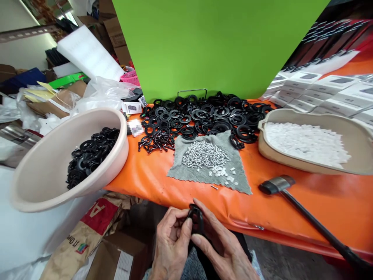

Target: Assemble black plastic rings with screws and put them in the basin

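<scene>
Between both hands, just off the table's front edge, is a black ring-shaped plastic part [198, 217], partly covered by fingers. My left hand [173, 239] pinches its left side between thumb and fingers. My right hand [220, 243] grips it from the right, index finger along the top and thumb below. Beyond the hands, a grey cloth [186, 175] carries a heap of small silver screws [205, 153] and several small white plastic pieces [223, 171]. Behind it spreads a pile of black rings [204, 112], with black pin-like parts [157, 142] at its left.
A pinkish basin [37, 167] of black parts [93, 151] stands at left. On the right are a beige tub [361, 151] of white pieces [305, 142] and a mallet [305, 214] on the orange tabletop [145, 179]. A green panel [215, 46] rises behind; stacked white boxes [326, 91] flank it.
</scene>
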The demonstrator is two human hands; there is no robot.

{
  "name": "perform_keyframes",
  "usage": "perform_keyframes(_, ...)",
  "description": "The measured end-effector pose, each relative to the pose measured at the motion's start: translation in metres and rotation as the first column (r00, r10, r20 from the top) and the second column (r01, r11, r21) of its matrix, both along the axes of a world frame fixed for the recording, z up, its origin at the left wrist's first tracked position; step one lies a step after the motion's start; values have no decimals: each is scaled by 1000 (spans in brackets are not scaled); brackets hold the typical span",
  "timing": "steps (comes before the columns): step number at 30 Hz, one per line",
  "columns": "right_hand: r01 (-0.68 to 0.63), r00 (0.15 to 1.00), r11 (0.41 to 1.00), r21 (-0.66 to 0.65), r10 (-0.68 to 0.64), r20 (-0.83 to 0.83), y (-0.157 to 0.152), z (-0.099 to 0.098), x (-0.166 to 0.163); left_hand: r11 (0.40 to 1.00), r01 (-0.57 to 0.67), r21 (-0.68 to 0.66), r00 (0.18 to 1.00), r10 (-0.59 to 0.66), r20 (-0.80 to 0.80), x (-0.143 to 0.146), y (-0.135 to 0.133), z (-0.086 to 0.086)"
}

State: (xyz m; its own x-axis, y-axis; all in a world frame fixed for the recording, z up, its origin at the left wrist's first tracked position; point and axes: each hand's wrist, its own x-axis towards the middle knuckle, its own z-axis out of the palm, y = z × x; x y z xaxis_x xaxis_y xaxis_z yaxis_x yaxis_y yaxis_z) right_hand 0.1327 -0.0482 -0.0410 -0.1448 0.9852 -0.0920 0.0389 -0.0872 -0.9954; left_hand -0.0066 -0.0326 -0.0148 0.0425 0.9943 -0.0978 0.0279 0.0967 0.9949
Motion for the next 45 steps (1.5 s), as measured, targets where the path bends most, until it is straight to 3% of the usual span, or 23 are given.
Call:
perform_keyframes(6,-4,981,995,-104,-16,-192,-5,8,-3,994,-91,-56,996,92,12,2,-13,9)
perform_keyframes(12,9,984,1000,-12,-11,-180,-6,25,-10,981,-138,-139,987,148,64,-1,-22,15)
perform_keyframes(18,33,997,997,75,-27,-73,-15,28,-9,978,-147,-145,986,156,55,-2,-29,18)
perform_keyframes(23,-30,991,994,100,17,131,-29,22,-1,998,-38,-57,999,40,21,-7,-35,18)
perform_keyframes(30,-95,947,991,90,62,316,-42,29,14,993,76,-94,997,-73,36,-12,-42,19)
perform_keyframes(38,-16,925,999,49,-3,379,-60,11,4,999,49,4,998,-49,-31,-8,-63,-9)
perform_keyframes(45,15,982,1000,13,-17,187,-72,-2,-12,1000,27,-15,999,-27,-34,-12,-75,-21)
